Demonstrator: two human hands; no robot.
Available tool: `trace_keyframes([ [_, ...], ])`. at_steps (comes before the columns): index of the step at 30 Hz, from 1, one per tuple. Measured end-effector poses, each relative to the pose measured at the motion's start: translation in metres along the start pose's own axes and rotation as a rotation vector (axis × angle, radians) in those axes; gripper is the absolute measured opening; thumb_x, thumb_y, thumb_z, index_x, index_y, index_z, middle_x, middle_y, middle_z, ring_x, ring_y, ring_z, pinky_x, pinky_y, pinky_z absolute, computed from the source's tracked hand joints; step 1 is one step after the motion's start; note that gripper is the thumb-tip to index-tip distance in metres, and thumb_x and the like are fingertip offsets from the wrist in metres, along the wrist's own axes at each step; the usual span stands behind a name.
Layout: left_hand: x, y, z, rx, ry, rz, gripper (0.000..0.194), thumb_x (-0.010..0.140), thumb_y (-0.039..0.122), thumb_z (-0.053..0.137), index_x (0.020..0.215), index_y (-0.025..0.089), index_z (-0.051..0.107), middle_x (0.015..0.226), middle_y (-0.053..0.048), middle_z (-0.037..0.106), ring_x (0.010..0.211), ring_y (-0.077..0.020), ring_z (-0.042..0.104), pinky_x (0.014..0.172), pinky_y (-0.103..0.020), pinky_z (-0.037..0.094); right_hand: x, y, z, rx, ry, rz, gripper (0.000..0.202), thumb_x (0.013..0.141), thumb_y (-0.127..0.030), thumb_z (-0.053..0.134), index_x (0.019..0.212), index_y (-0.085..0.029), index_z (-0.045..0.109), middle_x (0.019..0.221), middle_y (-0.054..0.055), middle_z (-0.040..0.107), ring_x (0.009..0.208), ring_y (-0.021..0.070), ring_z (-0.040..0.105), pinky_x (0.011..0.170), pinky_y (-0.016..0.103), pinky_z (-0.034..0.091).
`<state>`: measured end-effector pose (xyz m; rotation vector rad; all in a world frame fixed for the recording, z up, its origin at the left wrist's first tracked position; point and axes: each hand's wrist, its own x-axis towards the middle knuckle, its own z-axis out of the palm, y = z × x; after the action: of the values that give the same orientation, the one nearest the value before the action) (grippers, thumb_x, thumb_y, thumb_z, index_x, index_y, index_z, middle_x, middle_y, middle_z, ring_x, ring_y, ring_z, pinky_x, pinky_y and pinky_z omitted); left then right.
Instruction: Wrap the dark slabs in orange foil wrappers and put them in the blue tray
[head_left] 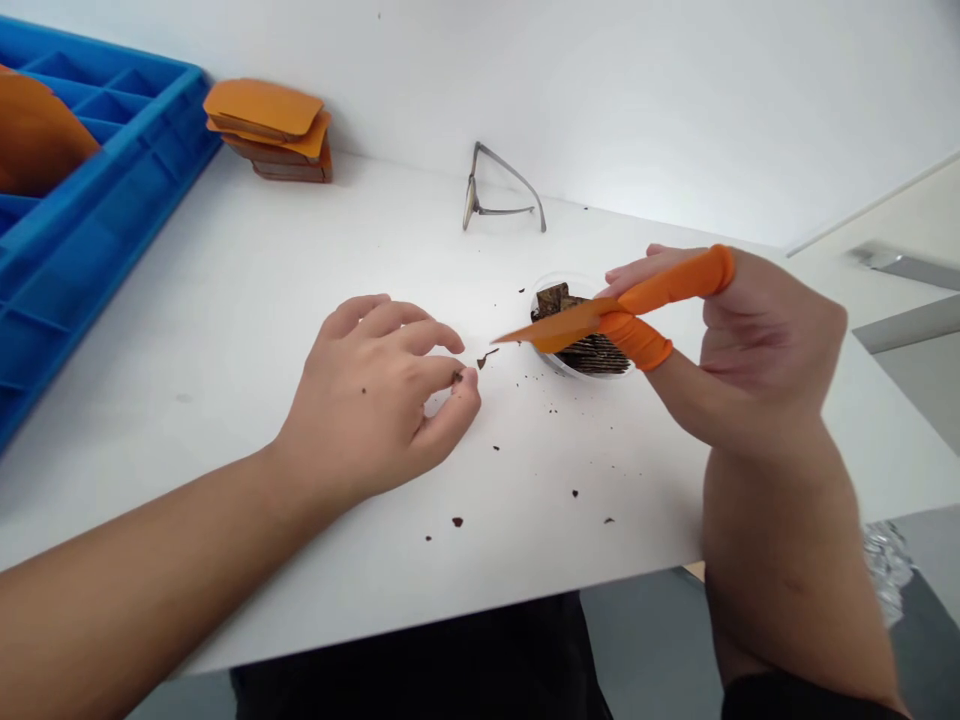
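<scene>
My right hand (750, 340), with orange finger cots (679, 285) on thumb and index finger, pinches a thin orange-brown flat piece (551, 327). That piece points left, above a round clear dish (551, 280). Stacked dark brown sheets (596, 355) lie in the dish, partly covered by the piece. My left hand (382, 390) is just over the table, left of the dish, thumb and index finger closed on a tiny dark flake (457, 377). A thin dark scrap (486, 358) lies beside its fingertips.
Dark crumbs (457, 522) are scattered on the white table (300, 560). Folded glasses (510, 211) stand near the wall. A stack of orange pieces (266, 125) sits back left, beside a blue compartmented crate (112, 210) holding a larger orange piece (37, 135).
</scene>
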<state>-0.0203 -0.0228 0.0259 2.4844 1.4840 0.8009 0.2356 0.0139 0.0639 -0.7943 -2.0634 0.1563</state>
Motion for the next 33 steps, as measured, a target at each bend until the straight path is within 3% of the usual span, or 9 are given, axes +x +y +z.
trace_keyframes([
  [3, 0.0, 0.0, 0.0, 0.01, -0.025, -0.027, 0.029, 0.089, 0.04, 0.055, 0.084, 0.028, 0.081, 0.11, -0.005, 0.078, 0.118, -0.0394, 0.064, 0.11, -0.064, 0.038, 0.001, 0.002, 0.001, 0.01, -0.023, -0.036, 0.031, 0.074, -0.004, 0.074, 0.095, -0.027, 0.075, 0.093, 0.001, 0.078, 0.097, 0.0262, 0.073, 0.095, 0.049, 0.06],
  [7, -0.003, -0.002, 0.0, -0.014, -0.028, 0.018, 0.043, 0.092, 0.031, 0.04, 0.077, 0.028, 0.08, 0.12, -0.004, 0.075, 0.131, -0.0388, 0.057, 0.116, -0.064, 0.029, 0.0, -0.001, 0.004, -0.004, -0.103, 0.0, 0.028, 0.078, -0.007, 0.072, 0.096, -0.029, 0.072, 0.095, 0.001, 0.076, 0.096, 0.0256, 0.072, 0.086, 0.047, 0.06],
  [11, -0.004, -0.002, -0.001, -0.045, -0.042, -0.013, 0.048, 0.096, 0.029, 0.032, 0.101, 0.027, 0.079, 0.13, -0.003, 0.071, 0.137, -0.0373, 0.051, 0.114, -0.059, 0.032, -0.001, -0.003, 0.007, 0.046, -0.129, 0.018, 0.024, 0.082, -0.01, 0.072, 0.096, -0.029, 0.071, 0.098, 0.002, 0.075, 0.097, 0.0243, 0.072, 0.089, 0.048, 0.061],
  [14, -0.002, 0.0, -0.001, -0.08, -0.076, -0.12, 0.042, 0.099, 0.042, 0.038, 0.116, 0.022, 0.071, 0.13, -0.008, 0.07, 0.133, -0.0371, 0.053, 0.108, -0.056, 0.038, -0.001, -0.003, 0.006, 0.022, -0.112, -0.007, 0.021, 0.083, -0.012, 0.072, 0.095, -0.029, 0.07, 0.1, 0.001, 0.075, 0.103, 0.0249, 0.071, 0.098, 0.051, 0.059],
  [17, 0.001, 0.0, 0.001, -0.16, -0.095, -0.256, 0.048, 0.093, 0.061, 0.054, 0.12, 0.022, 0.064, 0.122, -0.009, 0.072, 0.115, -0.0331, 0.061, 0.093, -0.047, 0.048, -0.001, -0.002, 0.004, -0.006, -0.164, -0.019, 0.021, 0.085, -0.013, 0.071, 0.096, -0.031, 0.07, 0.105, -0.001, 0.076, 0.109, 0.0241, 0.071, 0.101, 0.05, 0.059],
  [21, 0.001, 0.001, 0.005, -0.331, -0.012, -0.273, 0.035, 0.092, 0.058, 0.062, 0.11, 0.029, 0.07, 0.116, -0.002, 0.074, 0.108, -0.0243, 0.064, 0.078, -0.033, 0.051, -0.002, -0.001, 0.003, 0.011, -0.253, -0.01, 0.018, 0.084, -0.014, 0.072, 0.096, -0.027, 0.07, 0.107, 0.0, 0.077, 0.113, 0.023, 0.07, 0.096, 0.044, 0.062],
  [25, -0.003, 0.004, 0.01, -0.46, 0.055, -0.307, 0.027, 0.093, 0.051, 0.065, 0.098, 0.027, 0.075, 0.102, 0.0, 0.077, 0.096, -0.0193, 0.067, 0.066, -0.026, 0.05, -0.004, -0.002, 0.007, 0.063, -0.271, 0.036, 0.013, 0.088, -0.017, 0.07, 0.097, -0.027, 0.07, 0.105, 0.0, 0.076, 0.109, 0.0222, 0.071, 0.095, 0.044, 0.06],
  [30, -0.005, 0.009, 0.011, -0.563, 0.101, -0.224, 0.013, 0.09, 0.039, 0.071, 0.092, 0.028, 0.078, 0.094, 0.001, 0.078, 0.087, -0.0158, 0.067, 0.067, -0.025, 0.05, -0.004, -0.007, 0.014, 0.155, -0.307, 0.136, 0.005, 0.094, -0.025, 0.066, 0.097, -0.027, 0.069, 0.102, 0.0, 0.074, 0.085, 0.0167, 0.069, 0.07, 0.035, 0.058],
  [33, -0.004, 0.009, 0.01, -0.676, 0.12, -0.295, 0.015, 0.092, 0.035, 0.068, 0.084, 0.025, 0.076, 0.085, 0.001, 0.075, 0.079, -0.0139, 0.065, 0.068, -0.025, 0.05, -0.005, -0.01, 0.014, 0.14, -0.288, 0.167, 0.008, 0.094, -0.029, 0.068, 0.101, -0.027, 0.07, 0.112, 0.002, 0.073, 0.095, 0.0186, 0.07, 0.073, 0.035, 0.059],
])
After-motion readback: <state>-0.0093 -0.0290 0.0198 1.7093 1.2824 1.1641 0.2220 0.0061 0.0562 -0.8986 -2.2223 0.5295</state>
